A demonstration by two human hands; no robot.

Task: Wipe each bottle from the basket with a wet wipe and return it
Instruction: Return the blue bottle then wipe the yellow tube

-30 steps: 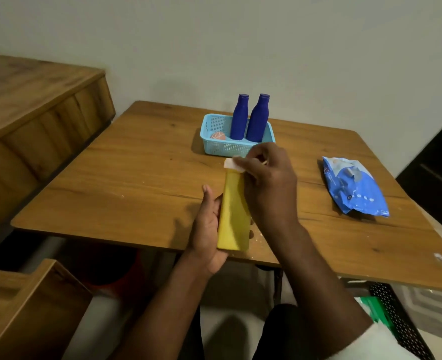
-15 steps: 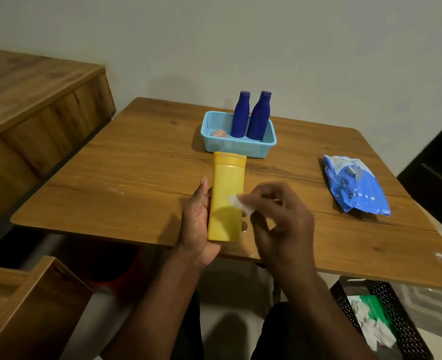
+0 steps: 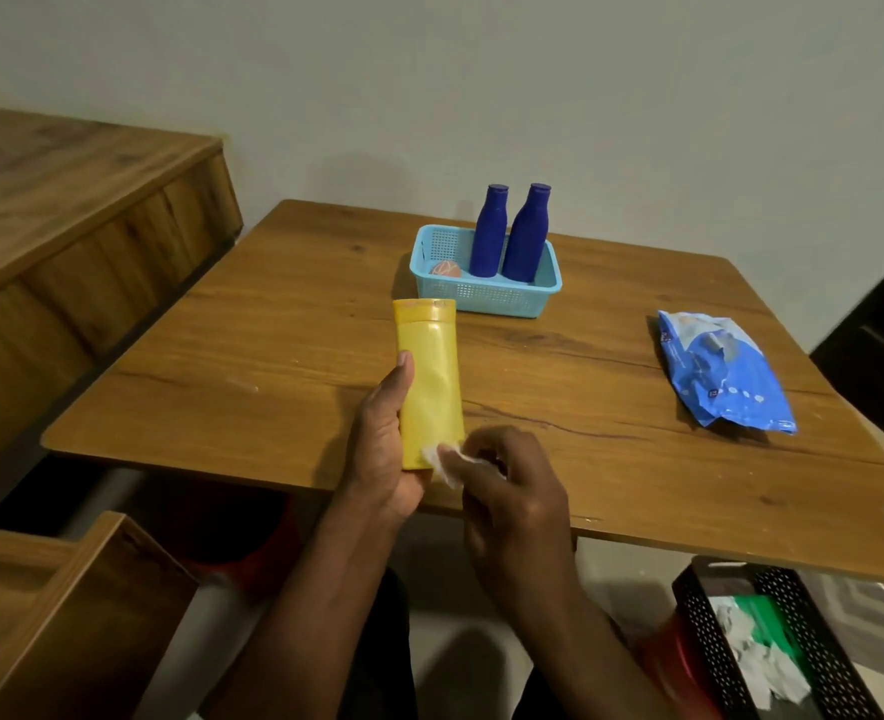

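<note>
Gripping 1 yellow bottle [image 3: 430,379] in my left hand [image 3: 383,449], right hand [image 3: 515,488] pinching 1 wet wipe [image 3: 447,462] at its base; 2 blue bottles [image 3: 507,233] plus 1 pinkish item [image 3: 446,269], maybe a ball, in basket [image 3: 486,296]; wipes pack [image 3: 723,374] on right.

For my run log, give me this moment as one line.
step: wiping | left hand: holds yellow bottle | right hand: pinches wet wipe at bottle's base | basket: two blue bottles
</note>
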